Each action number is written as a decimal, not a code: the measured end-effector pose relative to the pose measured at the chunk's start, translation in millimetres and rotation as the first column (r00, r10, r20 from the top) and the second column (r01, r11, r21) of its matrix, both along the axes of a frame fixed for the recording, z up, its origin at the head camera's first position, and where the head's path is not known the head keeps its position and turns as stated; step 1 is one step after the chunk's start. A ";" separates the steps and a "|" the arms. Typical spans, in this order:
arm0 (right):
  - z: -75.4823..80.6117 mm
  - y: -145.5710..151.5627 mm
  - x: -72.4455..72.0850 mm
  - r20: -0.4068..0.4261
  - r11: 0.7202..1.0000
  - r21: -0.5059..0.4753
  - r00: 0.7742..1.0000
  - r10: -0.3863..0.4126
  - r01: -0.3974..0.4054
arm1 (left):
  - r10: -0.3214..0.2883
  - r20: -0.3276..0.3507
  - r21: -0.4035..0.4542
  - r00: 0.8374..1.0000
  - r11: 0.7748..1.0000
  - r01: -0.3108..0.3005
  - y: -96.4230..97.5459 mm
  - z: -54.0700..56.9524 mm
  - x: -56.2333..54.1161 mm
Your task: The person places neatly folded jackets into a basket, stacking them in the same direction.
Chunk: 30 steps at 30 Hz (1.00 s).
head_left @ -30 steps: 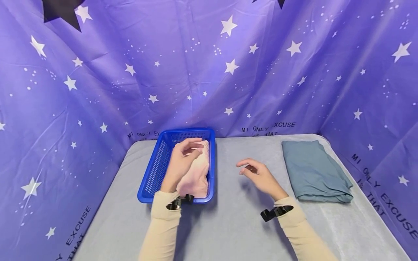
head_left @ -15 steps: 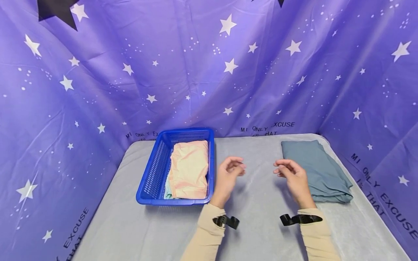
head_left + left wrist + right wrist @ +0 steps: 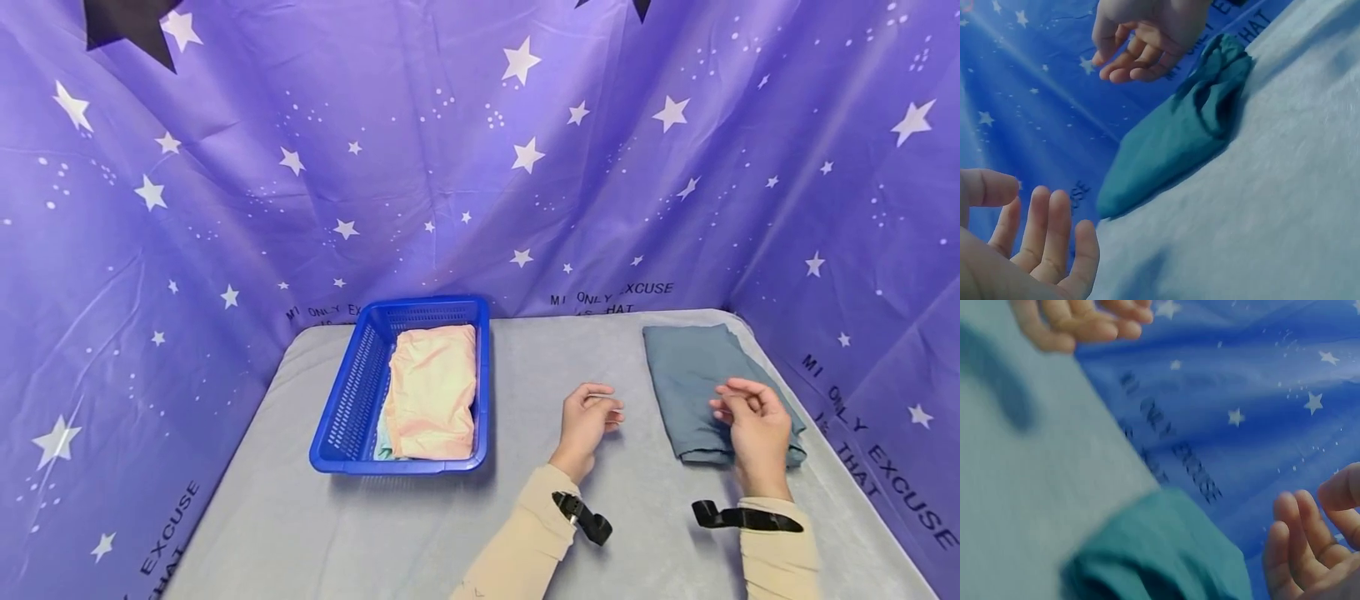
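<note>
A folded grey-green cloth garment (image 3: 686,375) lies on the right side of the table. In the head view my right hand (image 3: 759,429) is over its near right part, fingers loosely bent and holding nothing. My left hand (image 3: 585,427) hovers above the table to the left of the garment, also with nothing in it. The left wrist view shows the garment (image 3: 1166,150) on the table, gathered at one end, between both hands. Seen from the right wrist, the garment (image 3: 1160,544) sits beside the relaxed fingers of the right hand (image 3: 1316,550).
At the left stands a blue plastic basket (image 3: 330,454) with perforated walls. Inside it lies a folded pink garment (image 3: 433,392) over a light teal cloth (image 3: 384,442). Purple star-patterned curtains (image 3: 420,192) hang around the grey cloth-covered table (image 3: 540,358).
My left hand has moved from above the basket rightward past its edge. My right hand has moved right, from the middle of the table to over the grey-green garment.
</note>
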State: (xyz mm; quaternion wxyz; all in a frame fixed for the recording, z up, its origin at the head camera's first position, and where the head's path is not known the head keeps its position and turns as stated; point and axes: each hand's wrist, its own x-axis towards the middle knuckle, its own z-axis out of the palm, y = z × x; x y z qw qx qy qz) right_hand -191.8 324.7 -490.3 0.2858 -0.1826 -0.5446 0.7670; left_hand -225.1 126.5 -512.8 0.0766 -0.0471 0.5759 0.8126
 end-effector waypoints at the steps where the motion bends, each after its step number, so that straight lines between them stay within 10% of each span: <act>1: -1.4 4.3 0.0 0.006 0.997 0.063 0.999 -0.034 0.034 | 0.009 0.014 0.004 1.000 1.000 -0.009 5.5 -1.1 0.4; 7: -10.8 29.4 1.2 0.189 0.861 0.490 0.946 -0.262 0.140 | 0.013 0.083 -0.029 0.996 1.000 -0.010 35.6 -8.6 11.0; 15: -20.4 62.2 -5.0 0.471 0.698 0.697 0.838 -0.274 -0.163 | -0.113 0.158 -0.058 0.981 0.991 0.123 59.0 -12.8 18.7; 25: -31.6 85.1 -6.8 0.674 0.692 0.608 0.713 -0.193 -0.388 | -0.273 0.162 -0.028 0.948 0.959 0.280 69.7 -22.8 5.2; 30: -37.8 92.1 -7.5 0.730 0.754 0.518 0.668 -0.143 -0.405 | -0.263 0.143 0.015 0.954 0.964 0.264 71.5 -35.5 -1.9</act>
